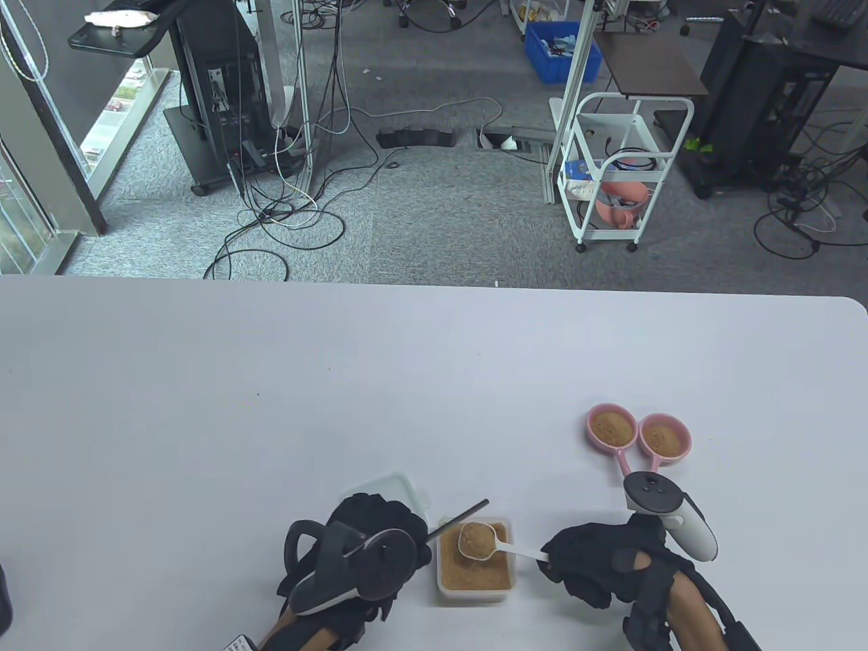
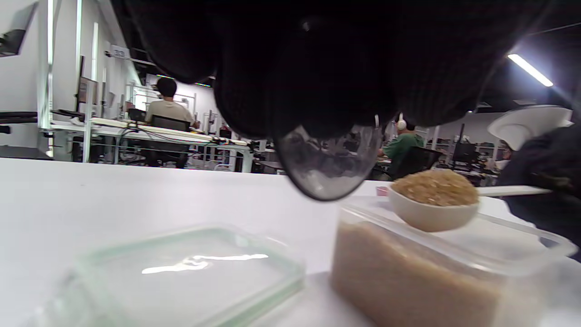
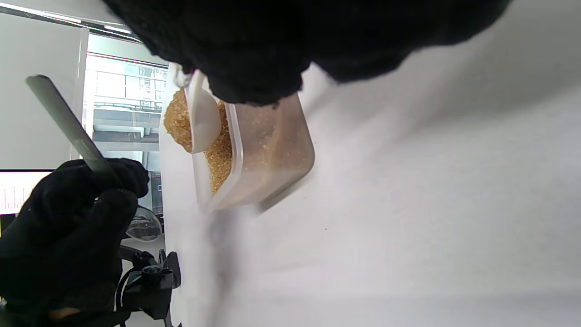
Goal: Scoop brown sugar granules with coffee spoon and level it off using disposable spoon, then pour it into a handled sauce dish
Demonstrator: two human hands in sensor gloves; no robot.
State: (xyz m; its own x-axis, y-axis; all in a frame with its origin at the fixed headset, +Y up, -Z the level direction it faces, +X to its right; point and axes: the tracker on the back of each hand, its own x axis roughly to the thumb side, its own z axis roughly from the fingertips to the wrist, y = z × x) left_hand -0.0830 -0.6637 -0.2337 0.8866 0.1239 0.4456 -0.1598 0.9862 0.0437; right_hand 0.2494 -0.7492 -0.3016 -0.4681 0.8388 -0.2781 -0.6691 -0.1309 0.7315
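Observation:
A clear plastic container [image 1: 475, 591] of brown sugar stands near the table's front edge. My right hand [image 1: 582, 561] pinches the handle of the white coffee spoon [image 1: 476, 540], whose bowl is heaped with sugar and hovers over the container. My left hand [image 1: 369, 542] grips the smoky disposable spoon [image 1: 462, 516], its handle pointing up and right towards the coffee spoon. In the left wrist view the disposable spoon's bowl [image 2: 329, 169] hangs just left of the heaped coffee spoon [image 2: 433, 200], apart from it. Two pink handled sauce dishes [image 1: 612, 427] [image 1: 665, 438], both holding sugar, lie at the right.
The container's clear lid [image 1: 405, 489] lies flat on the table just beyond my left hand, also seen as the lid [image 2: 181, 272] in the left wrist view. The white table [image 1: 271, 407] ends at a far edge with office floor, cables and a cart beyond.

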